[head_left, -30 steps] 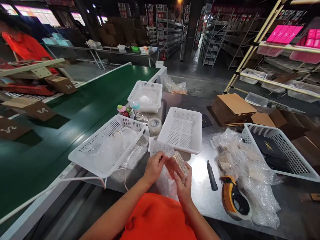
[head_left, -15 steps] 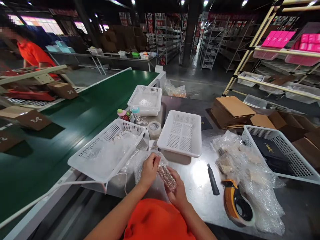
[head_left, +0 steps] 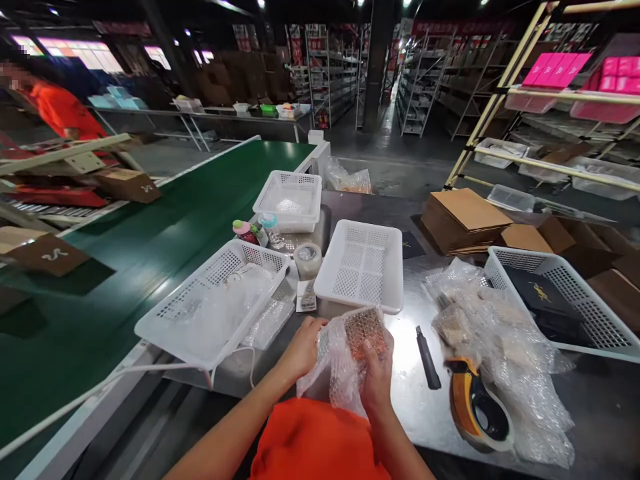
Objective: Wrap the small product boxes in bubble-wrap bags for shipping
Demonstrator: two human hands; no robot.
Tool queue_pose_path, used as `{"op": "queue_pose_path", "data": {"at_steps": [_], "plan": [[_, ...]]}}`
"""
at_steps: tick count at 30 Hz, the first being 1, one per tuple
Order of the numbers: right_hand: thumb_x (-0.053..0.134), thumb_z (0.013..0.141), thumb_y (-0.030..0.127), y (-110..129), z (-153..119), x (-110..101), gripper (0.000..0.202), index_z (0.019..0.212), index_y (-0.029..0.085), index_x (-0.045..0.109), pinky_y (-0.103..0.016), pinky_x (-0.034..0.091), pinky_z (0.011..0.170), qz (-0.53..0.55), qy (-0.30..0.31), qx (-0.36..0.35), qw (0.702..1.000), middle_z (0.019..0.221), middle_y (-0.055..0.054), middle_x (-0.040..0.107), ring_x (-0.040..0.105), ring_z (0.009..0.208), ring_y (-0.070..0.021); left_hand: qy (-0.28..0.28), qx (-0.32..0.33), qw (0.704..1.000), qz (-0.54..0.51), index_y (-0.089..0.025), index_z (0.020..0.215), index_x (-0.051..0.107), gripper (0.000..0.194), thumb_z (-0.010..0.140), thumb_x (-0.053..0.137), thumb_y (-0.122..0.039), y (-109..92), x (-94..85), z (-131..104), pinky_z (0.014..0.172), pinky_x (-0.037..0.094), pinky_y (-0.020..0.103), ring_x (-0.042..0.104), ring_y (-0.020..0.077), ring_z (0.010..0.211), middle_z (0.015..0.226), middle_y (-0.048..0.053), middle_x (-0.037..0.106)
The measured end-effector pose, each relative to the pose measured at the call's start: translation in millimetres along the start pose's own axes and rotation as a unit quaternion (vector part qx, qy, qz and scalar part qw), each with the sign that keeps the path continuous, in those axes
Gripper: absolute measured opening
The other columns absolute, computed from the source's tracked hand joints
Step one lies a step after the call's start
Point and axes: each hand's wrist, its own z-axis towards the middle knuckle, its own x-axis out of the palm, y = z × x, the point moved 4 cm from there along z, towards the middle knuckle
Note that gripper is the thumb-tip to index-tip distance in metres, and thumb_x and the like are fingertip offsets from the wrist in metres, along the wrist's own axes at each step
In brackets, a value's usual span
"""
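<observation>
A small box in bubble wrap (head_left: 367, 333), brownish and reddish through the plastic, is raised above the metal table in front of my body. My right hand (head_left: 379, 373) is closed around its right side, thumb across its face. On the left, my left hand (head_left: 306, 350) grips the loose bubble wrap (head_left: 340, 363), which hangs down between both hands. Some of the left fingers are hidden behind the plastic. Just beyond the hands sits a white plastic basket (head_left: 360, 267). A utility knife (head_left: 428, 357) and a tape dispenser (head_left: 477, 407) lie to the right.
Bubble-wrapped packets (head_left: 500, 353) are heaped at the right beside a basket of black items (head_left: 563, 293). Flat cardboard (head_left: 465, 217) is stacked behind. A basket with clear plastic (head_left: 210, 320) stands left, next to the green conveyor (head_left: 165, 253) carrying cartons. A tape roll (head_left: 308, 259) stands between baskets.
The wrapped box has moved up and right and turned, showing its broad face. Loose bubble wrap now hangs between the hands. A carton on the conveyor has shifted left.
</observation>
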Motion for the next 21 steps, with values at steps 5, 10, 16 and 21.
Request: {"op": "queue_pose_path", "data": {"at_steps": [5, 10, 16, 21], "plan": [[0.070, 0.076, 0.034, -5.7, -16.1, 2.4, 0.051, 0.121, 0.025, 0.046, -0.036, 0.052, 0.087, -0.053, 0.039, -0.037, 0.997, 0.113, -0.005, 0.064, 0.064, 0.099, -0.0211, -0.064, -0.069, 0.995, 0.012, -0.015, 0.083, 0.058, 0.033, 0.067, 0.041, 0.008, 18.7, 4.9, 6.1, 0.075, 0.043, 0.030, 0.057, 0.0185, 0.078, 0.083, 0.005, 0.059], [0.064, 0.078, 0.022, -10.8, -19.4, 12.5, 0.043, 0.121, 0.022, 0.054, -0.038, 0.053, 0.090, -0.139, 0.177, -0.135, 0.965, 0.116, -0.009, 0.065, 0.064, 0.105, -0.0245, -0.103, -0.034, 0.994, -0.027, -0.019, 0.075, 0.055, 0.010, 0.079, 0.049, -0.011, 10.8, -8.0, 5.5, 0.071, 0.042, 0.027, 0.056, 0.0158, 0.075, 0.079, 0.001, 0.059], [0.054, 0.077, 0.013, -13.6, -20.5, 15.2, 0.055, 0.130, 0.027, 0.052, -0.047, 0.045, 0.101, -0.258, 0.322, -0.288, 0.864, 0.134, -0.010, 0.058, 0.054, 0.123, -0.0279, -0.168, 0.003, 0.976, -0.137, -0.018, 0.075, 0.059, 0.016, 0.082, 0.051, -0.029, 2.1, -19.8, 0.2, 0.062, 0.041, 0.024, 0.055, 0.0136, 0.064, 0.069, -0.001, 0.059], [0.059, 0.072, 0.016, -11.8, -15.7, 10.1, 0.053, 0.124, 0.026, 0.059, -0.048, 0.046, 0.097, -0.303, 0.274, -0.262, 0.874, 0.127, -0.010, 0.063, 0.058, 0.115, -0.0297, -0.148, 0.040, 0.985, -0.083, -0.017, 0.085, 0.065, 0.022, 0.089, 0.049, -0.031, -7.4, -17.0, -8.0, 0.067, 0.046, 0.026, 0.062, 0.0160, 0.070, 0.077, 0.003, 0.068]]}}
